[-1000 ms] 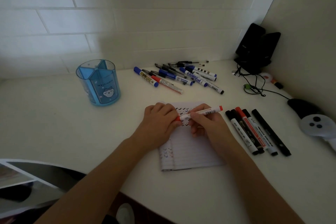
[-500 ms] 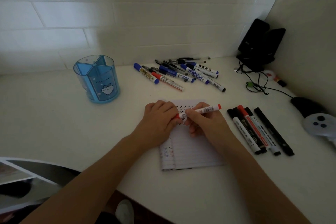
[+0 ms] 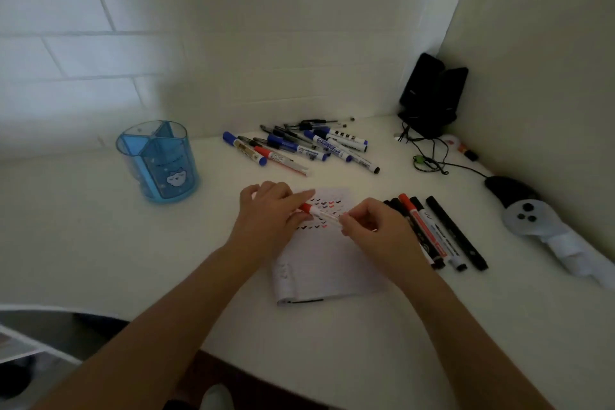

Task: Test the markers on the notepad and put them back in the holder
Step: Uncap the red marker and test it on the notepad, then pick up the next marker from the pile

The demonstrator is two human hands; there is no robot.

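Broadly, the white desk sets the job out. The notepad lies flat near the front edge, its top lines already filled with small ticks. The blue holder stands upright well off to the left, and no marker shows in it. A loose pile of markers lies by the wall behind the pad, and a neat row of markers lies just to its right.

The step in hand looks like working the cap of one marker, though whether it is coming off or going on cannot be told. Either way the pull or push should run straight along the barrel. The pen should stay low over the paper, so that a slip marks the pad and not the desk. A cap going on should be pressed fully home.

Both forearms reach in from the near edge and meet above the upper half of the pad. The left hand is curled with its knuckles up and pinches the red end. The right hand faces it, and its thumb and fingertips are clamped on the pale barrel. The marker spans the short gap between them, lying nearly level just above the ticks. Its red cap sits against the left fingers.
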